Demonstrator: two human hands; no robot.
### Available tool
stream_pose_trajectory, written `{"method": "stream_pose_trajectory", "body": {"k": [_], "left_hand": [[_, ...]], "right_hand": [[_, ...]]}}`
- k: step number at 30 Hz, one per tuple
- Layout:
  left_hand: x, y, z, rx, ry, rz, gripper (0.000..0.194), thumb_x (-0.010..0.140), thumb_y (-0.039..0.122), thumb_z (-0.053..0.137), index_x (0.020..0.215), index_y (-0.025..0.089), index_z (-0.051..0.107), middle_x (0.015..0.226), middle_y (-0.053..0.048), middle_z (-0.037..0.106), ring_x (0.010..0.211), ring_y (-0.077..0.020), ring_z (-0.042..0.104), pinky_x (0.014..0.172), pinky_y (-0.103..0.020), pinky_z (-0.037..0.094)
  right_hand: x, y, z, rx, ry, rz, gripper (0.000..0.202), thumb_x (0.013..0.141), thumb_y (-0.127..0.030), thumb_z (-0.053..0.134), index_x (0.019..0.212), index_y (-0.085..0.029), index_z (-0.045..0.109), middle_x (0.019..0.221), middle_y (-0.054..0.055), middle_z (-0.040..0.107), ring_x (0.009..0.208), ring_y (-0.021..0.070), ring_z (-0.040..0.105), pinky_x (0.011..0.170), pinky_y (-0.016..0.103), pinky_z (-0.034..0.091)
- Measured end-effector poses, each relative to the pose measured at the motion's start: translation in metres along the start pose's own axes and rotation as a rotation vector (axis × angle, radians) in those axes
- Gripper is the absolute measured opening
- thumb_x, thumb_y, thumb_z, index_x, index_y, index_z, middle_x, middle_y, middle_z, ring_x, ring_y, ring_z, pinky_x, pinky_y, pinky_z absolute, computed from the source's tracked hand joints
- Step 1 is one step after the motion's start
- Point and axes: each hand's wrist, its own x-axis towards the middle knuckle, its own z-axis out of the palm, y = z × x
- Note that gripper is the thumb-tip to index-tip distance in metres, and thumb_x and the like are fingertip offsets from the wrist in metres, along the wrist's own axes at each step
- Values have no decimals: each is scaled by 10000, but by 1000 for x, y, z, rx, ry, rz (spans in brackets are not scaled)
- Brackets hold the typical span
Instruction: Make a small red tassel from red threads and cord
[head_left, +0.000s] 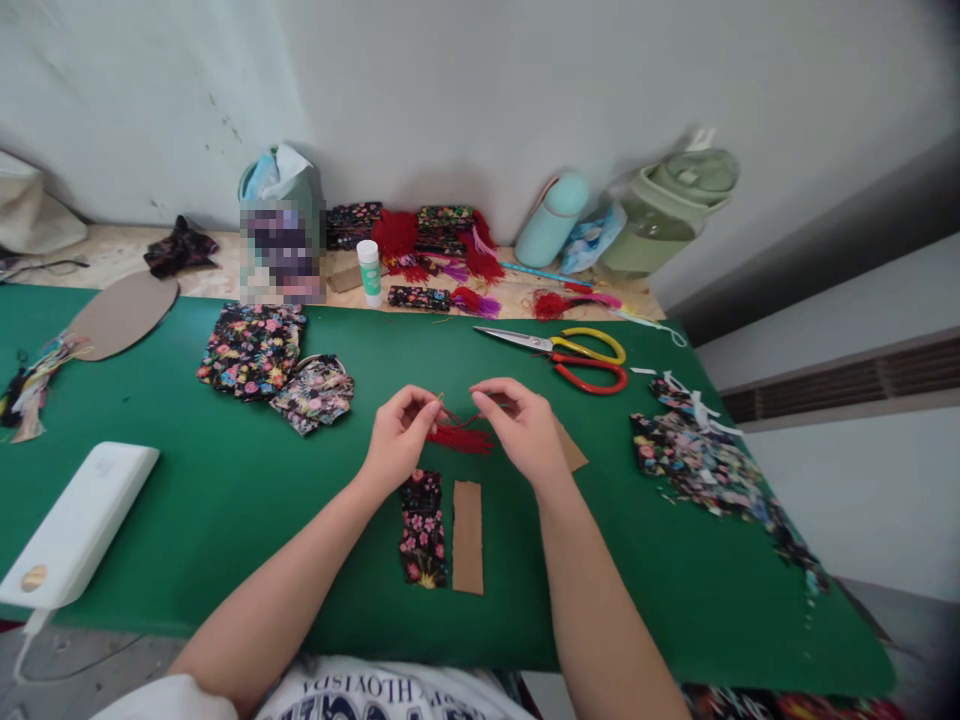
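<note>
Over the middle of the green table, my left hand [405, 430] pinches one end of a bundle of red threads [463, 438]. My right hand [521, 425] is closed, thumb against fingers, at a red strand on the bundle's right side. The loose red threads hang between the two hands. Below them lie a strip of black floral fabric [423, 530] and, to its right, a narrow brown cardboard strip [468, 538]. Another piece of cardboard [571, 448] is partly covered by my right hand.
Scissors [553, 344] with yellow and red handles lie beyond my right hand. Folded floral fabric [253, 350] is at the left, a white power bank [82, 520] nearer. Fabric scraps [697, 460] lie right. A glue stick [369, 272] and bottle [553, 220] stand at the back.
</note>
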Motion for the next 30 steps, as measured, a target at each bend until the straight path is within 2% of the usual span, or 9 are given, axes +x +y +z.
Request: {"method": "stream_pose_trajectory", "body": {"k": [3,5,8,11,19,23,26,28,30], "left_hand": [[1,1,0,-38,15,-9,308,709,439,708,725,161,577,628,0,625,526,-84,513,546,-223,433],[1,1,1,-47,15,-11,315,701,443,716,725,160,581,626,0,627,525,-83,516,544,-223,433],[0,0,1,-48,29,-11,307,710,435,718,731,158,588,637,-2,633,532,-81,523,550,-221,437],[1,-1,-1,-71,57,-15,315,707,439,725,739,157,590,643,-1,634,538,-79,526,553,-217,439],[2,-3,-1,-111,59,-81,345,682,454,740,752,154,585,663,1,633,547,-72,524,553,-206,438],[1,-3,0,-107,22,-88,357,700,474,722,761,157,568,671,3,626,553,-72,538,549,-203,437],[1,-4,2,-110,-72,-71,349,759,486,666,818,156,571,653,-10,634,519,-77,545,473,-190,361],[0,-6,4,-121,-125,-52,343,778,481,649,822,152,562,764,-61,688,546,-92,586,454,-196,328],[1,-8,4,-140,-154,-39,337,781,469,653,789,150,544,920,-108,713,609,-108,624,483,-208,364]], "right_hand": [[5,10,-14,-341,86,-128,145,835,-276,543,799,-187,652,890,84,658,772,204,620,716,367,508],[6,15,-23,-464,33,-135,136,843,-239,523,810,-188,644,920,85,649,762,202,618,714,368,504],[7,20,-32,-560,-141,-105,108,831,-186,528,787,-193,625,942,73,635,767,195,614,710,353,504],[6,22,-36,-611,-243,-94,79,817,-168,547,793,-198,615,981,64,619,808,191,615,737,347,509],[7,36,-24,-763,-235,-260,159,873,-202,475,787,-190,608,910,109,564,856,253,569,772,433,500],[5,28,-21,-693,-217,-288,159,898,-204,419,828,-198,562,938,119,565,876,260,562,799,456,487],[3,14,-19,-530,-197,-288,126,913,-212,410,847,-214,517,1025,120,562,998,260,559,876,458,467],[1,5,-17,-446,-219,-288,114,926,-226,409,846,-223,490,1072,115,554,1056,251,549,917,455,450],[-1,-2,-14,-385,-246,-286,116,937,-235,400,844,-227,469,1092,112,546,1083,239,544,936,444,442]]}}
